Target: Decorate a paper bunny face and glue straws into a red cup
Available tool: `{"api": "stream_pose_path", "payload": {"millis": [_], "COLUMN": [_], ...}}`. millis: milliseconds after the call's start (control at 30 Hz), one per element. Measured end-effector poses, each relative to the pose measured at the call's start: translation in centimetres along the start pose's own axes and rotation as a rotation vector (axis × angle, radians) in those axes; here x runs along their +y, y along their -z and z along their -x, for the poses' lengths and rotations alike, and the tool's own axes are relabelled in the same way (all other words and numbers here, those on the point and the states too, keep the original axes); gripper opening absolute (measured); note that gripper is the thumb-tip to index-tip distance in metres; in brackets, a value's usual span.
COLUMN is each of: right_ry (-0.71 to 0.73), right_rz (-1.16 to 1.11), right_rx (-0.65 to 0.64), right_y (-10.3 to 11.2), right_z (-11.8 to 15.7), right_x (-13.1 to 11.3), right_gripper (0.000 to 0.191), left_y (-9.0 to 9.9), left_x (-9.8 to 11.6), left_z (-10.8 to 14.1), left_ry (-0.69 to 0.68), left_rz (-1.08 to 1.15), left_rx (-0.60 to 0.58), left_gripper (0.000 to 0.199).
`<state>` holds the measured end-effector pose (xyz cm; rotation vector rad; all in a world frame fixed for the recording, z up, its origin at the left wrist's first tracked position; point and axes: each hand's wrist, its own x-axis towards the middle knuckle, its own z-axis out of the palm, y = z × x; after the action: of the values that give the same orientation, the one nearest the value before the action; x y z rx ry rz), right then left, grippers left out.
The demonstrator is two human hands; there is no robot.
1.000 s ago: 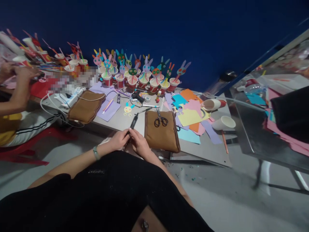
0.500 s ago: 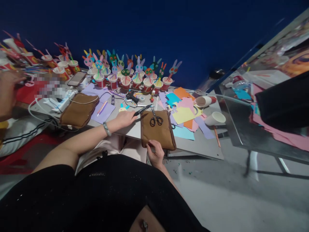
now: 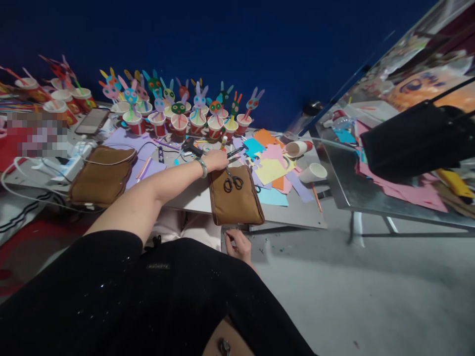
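My left hand (image 3: 216, 160) reaches over the table above the far edge of a brown cushion-like pad (image 3: 237, 207). It is closed around a slim black pen (image 3: 236, 152) that points away to the right. On the pad lie black-handled scissors (image 3: 233, 184), just below my left hand. My right hand (image 3: 239, 244) is off the table's front edge, below the pad and apart from it. Its fingers are curled in a pinch; whether they hold anything is hidden. A black glue gun (image 3: 192, 147) and a glue stick (image 3: 223, 142) lie beyond my left wrist.
Several red paper cups (image 3: 215, 129) with paper rabbits stand along the back. Coloured paper scraps (image 3: 272, 170) and two tipped cups, including a white cup (image 3: 313, 173), lie to the right. A second brown pad (image 3: 102, 178), white cable and phone (image 3: 92, 121) are left. A metal table (image 3: 341, 183) stands right.
My left hand has moved forward and right with the pen, over the pad's far edge. My right hand has drawn back off the pad's near edge. The view has shifted right.
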<state>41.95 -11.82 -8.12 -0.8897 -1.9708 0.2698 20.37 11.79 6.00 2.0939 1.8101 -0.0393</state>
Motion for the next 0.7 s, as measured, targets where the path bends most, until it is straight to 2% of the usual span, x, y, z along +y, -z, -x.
{"api": "stream_pose_path", "payload": {"millis": [267,367,467,600,700], "right_ry": [-0.016,-0.063,-0.045,0.026,0.121], "right_rz": [0.082,0.132,0.159,0.151,0.145], "right_rx": [-0.001,0.063,0.099,0.070,0.001], "right_y": [1.5,2.1,2.4,1.8,1.0], "right_z": [-0.8,-2.5,-5.1,-8.1,-9.1], "right_x": [-0.1,-0.3,-0.2,-0.3,-0.8], "right_gripper": [0.018,0.017,0.017,0.018,0.019], "left_y": [-0.6,-0.6,-0.4,-0.2,-0.2], "left_x": [-0.3,-0.5,-0.4,0.4,0.9], "left_z": [-1.0,-0.7,-0.8,-1.2,0.1], "left_ry": [0.025,0.017,0.021,0.028,0.031], "left_rz": [-0.018,-0.014,-0.005,0.028,0.048], "left_rx": [0.014,0.049,0.056,0.065,0.124], "left_gripper": [0.045,0.045,0.042,0.037,0.043]}}
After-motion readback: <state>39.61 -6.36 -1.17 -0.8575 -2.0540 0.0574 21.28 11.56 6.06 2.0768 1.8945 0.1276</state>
